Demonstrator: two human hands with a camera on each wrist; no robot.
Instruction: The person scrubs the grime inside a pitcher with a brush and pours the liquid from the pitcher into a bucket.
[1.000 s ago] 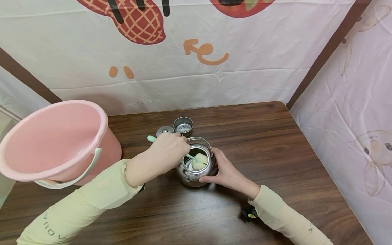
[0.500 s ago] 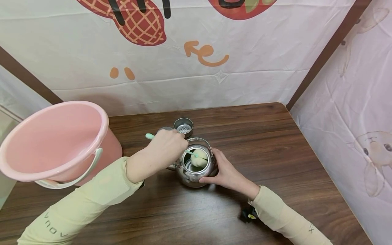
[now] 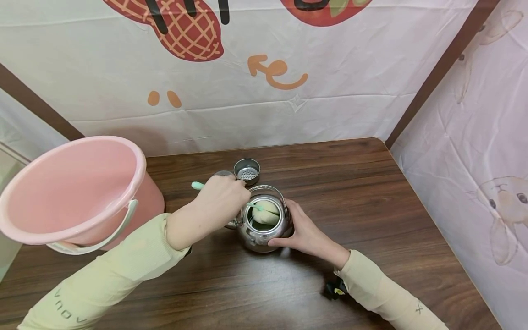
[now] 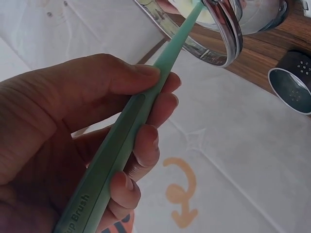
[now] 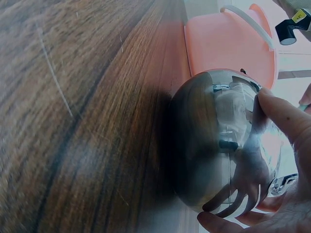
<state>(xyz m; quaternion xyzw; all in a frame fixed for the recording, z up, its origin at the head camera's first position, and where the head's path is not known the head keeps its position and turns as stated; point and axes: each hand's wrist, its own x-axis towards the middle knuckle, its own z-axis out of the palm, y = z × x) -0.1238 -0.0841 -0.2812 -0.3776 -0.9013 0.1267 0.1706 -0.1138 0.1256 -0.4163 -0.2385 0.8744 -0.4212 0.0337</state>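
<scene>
Grips a green brush (image 4: 121,131) in the left hand (image 3: 224,199), with fingers curled snugly round the handle and the thumb pressed along it. Cups a steel kettle (image 3: 260,242) in the right hand (image 3: 305,231), with the thumb on the near side and the fingers round the far side. Holds the brush's pale sponge head (image 3: 266,212) inside the kettle's open mouth, with the kettle on the wooden table (image 3: 371,192).

Legible only from the left wrist: lettering (image 4: 79,211) on the brush, ending "up Brush", with its start cut off. Also clear only there: the left fingertips, hidden in the head view by the back of the hand. Plain only from the right wrist: the kettle's polished side, mirroring the right fingers, and a black device (image 5: 294,24) with a yellow label. Seen into only from the head: the perforated strainer cup (image 3: 247,172) and the pink bucket (image 3: 150,197).

Shifted slightly left since half a second ago: the left hand, the handle end and the sponge head. More covered than a second ago: the lid (image 3: 224,173), now just a sliver behind the left hand. More exposed over that same second: the kettle's spout (image 3: 234,223). Unmoved: the kettle and the right hand.
</scene>
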